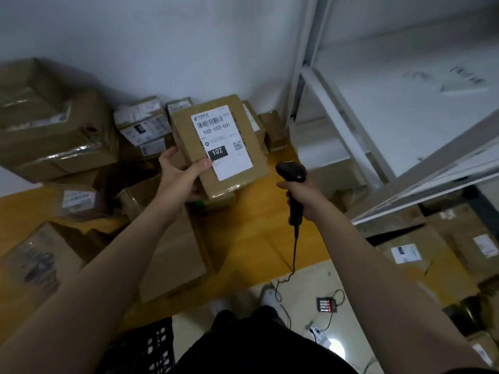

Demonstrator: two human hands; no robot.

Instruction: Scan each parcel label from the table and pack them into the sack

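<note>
Nearest, at six o'clock, a black crate [145, 346] sits by the person's legs. A battery charger [327, 305] lies on the floor at five o'clock. A thin cable [294, 255] runs up from the floor to the right hand [299, 195], whose grip is clamped round the handle of the black scanner [293, 171], with the scanner's head uppermost. At nine o'clock from the scanner, the left hand [179, 175] has its grip clamped on the near left corner of the parcel [243, 168], thumb on top at the edge of the white label [221, 130]. The parcel is held tilted above the yellow worktop [256, 233], label facing up and reading 102-102-C01. A flat brown box [172, 255] lies on the worktop under the left forearm. Farther off, at eleven o'clock, more labelled boxes [145, 125] are piled against the wall. White shelving [337, 125] stands at two o'clock.
</note>
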